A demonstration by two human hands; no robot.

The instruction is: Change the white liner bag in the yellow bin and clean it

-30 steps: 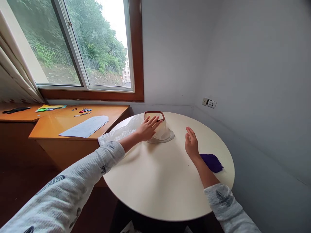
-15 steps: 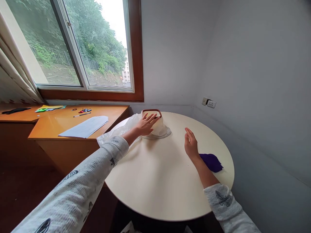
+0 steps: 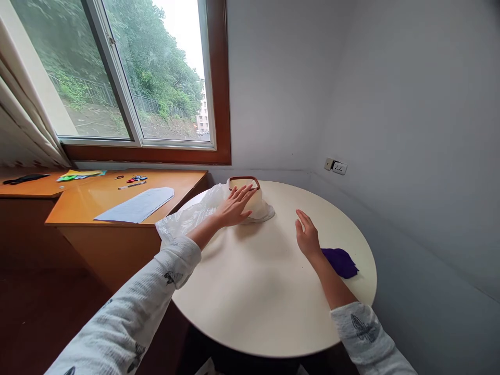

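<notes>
My left hand (image 3: 235, 207), fingers stretched out, is in front of a container with a brown rectangular rim (image 3: 244, 178) near the far edge of the round table (image 3: 250, 307). A thin whitish plastic bag (image 3: 191, 216) surrounds that container and spreads left over the table edge. Whether my fingers touch the container or the bag, I cannot tell. To the right, my right hand (image 3: 307, 234) is held above the table with its fingers extended and nothing in them. Beside my right forearm lies a dark purple cloth (image 3: 340, 262), partly hidden by the arm.
An orange wooden desk (image 3: 78, 200) adjoins the table on the left. On it lie paper sheets (image 3: 136, 204), a pen (image 3: 132, 185), small colourful items (image 3: 136, 178) and a black item (image 3: 26, 179). Walls rise behind and to the right, with a socket (image 3: 339, 167).
My left hand has drawn back slightly toward me and to the left. My right hand has dropped a little. The container, bag and purple cloth have stayed in place.
</notes>
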